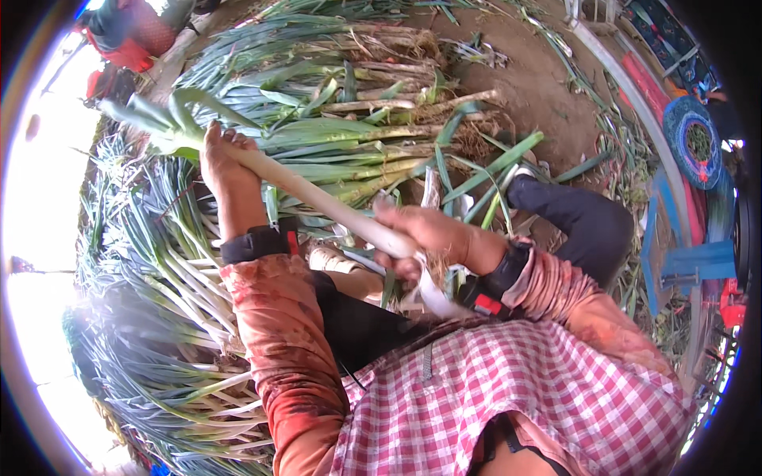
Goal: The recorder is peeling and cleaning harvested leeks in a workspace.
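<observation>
Ground: bare brown soil carries everything; it shows clear toward the far right, past the heaps.
Far heap: leeks stacked lengthwise on the soil ahead of the person, pale shanks and green leaves mixed, roots pointing right.
Near heap: a second pile of leeks along the person's left side, white shanks toward the body, green tops fanning out to the left edge of the view.
Clothing: red-and-white checked apron over orange patterned sleeves; a dark trouser leg reaches onto the soil at right.
Blue stool: a blue frame stands at the right edge of the soil – detail too bent by the lens to tell further.
Held leek: one long leek runs diagonally above the lap, green leaves up-left, white base down-right, clear of both heaps.
Left hand: the left hand is closed around the upper shank, just below the leaves.
Right hand: the right hand is wrapped around the lower shank near the root end – fingers curled over it; a pale peeled strip hangs below the fist.
Wrists: a black band with a red patch sits on each wrist.
</observation>
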Demonstrator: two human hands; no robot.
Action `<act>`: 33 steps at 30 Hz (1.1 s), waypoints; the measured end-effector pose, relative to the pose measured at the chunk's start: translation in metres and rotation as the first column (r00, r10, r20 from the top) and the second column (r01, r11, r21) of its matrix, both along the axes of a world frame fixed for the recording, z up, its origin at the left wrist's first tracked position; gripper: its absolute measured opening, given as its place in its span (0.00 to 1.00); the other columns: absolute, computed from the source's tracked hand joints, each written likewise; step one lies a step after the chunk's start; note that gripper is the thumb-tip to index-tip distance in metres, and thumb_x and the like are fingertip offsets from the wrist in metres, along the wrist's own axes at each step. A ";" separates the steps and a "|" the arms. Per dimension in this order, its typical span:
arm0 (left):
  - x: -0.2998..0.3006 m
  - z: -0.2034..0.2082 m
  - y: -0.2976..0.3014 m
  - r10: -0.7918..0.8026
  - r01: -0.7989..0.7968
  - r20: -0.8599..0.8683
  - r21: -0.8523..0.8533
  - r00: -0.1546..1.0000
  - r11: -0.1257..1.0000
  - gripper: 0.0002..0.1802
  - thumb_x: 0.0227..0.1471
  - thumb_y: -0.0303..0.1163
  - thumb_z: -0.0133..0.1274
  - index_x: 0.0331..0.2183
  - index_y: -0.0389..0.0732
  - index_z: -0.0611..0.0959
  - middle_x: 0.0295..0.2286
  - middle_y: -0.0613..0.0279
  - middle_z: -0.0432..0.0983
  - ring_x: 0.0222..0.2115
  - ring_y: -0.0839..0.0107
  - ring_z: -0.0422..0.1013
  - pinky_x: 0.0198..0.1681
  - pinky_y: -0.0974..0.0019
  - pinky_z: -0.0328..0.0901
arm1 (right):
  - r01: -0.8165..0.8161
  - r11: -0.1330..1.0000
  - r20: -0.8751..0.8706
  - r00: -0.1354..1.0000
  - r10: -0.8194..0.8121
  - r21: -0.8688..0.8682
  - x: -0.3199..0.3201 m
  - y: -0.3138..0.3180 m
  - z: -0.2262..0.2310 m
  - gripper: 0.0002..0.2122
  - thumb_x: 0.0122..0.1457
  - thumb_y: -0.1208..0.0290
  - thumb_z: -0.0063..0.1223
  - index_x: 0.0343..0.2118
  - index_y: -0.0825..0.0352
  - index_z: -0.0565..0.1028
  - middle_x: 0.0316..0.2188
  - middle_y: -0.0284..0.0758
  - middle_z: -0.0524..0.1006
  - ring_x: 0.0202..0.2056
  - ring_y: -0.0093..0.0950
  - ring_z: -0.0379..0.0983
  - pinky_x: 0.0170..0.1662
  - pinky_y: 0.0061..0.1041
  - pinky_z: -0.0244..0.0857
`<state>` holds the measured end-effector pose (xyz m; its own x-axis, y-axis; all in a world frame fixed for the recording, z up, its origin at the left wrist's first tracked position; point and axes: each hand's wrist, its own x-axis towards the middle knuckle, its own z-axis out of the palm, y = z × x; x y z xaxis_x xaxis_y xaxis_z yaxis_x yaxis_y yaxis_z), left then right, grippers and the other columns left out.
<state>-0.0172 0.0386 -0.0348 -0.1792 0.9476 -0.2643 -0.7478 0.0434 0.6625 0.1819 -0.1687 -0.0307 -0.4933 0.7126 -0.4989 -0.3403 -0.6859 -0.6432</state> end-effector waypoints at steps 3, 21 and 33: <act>-0.012 -0.012 0.005 0.081 -0.076 -0.130 0.045 0.988 0.996 0.08 0.49 0.30 0.47 0.22 0.41 0.68 0.13 0.67 0.60 0.12 0.76 0.56 0.15 0.73 0.55 | 0.090 0.965 0.098 0.988 -0.117 0.246 0.029 -0.010 -0.018 0.31 0.56 0.43 0.28 0.42 0.72 0.66 0.30 0.38 0.74 0.29 0.20 0.71 0.29 0.18 0.66; -0.020 -0.005 -0.006 0.169 -0.160 -0.302 0.053 0.938 0.986 0.06 0.48 0.29 0.49 0.27 0.44 0.68 0.13 0.67 0.60 0.11 0.75 0.58 0.13 0.71 0.55 | -0.059 0.998 0.594 0.803 0.035 0.020 0.093 -0.124 -0.019 0.16 0.58 0.61 0.42 0.22 0.70 0.70 0.13 0.28 0.65 0.15 0.16 0.60 0.19 0.16 0.55; 0.057 0.006 -0.048 -0.108 0.139 -0.208 0.137 0.972 0.981 0.14 0.55 0.41 0.41 0.34 0.40 0.63 0.27 0.58 0.67 0.29 0.63 0.70 0.31 0.55 0.68 | -0.524 0.417 0.599 0.241 -0.764 0.742 0.047 0.003 0.010 0.27 0.48 0.65 0.54 0.49 0.72 0.61 0.45 0.49 0.66 0.46 0.42 0.64 0.51 0.34 0.57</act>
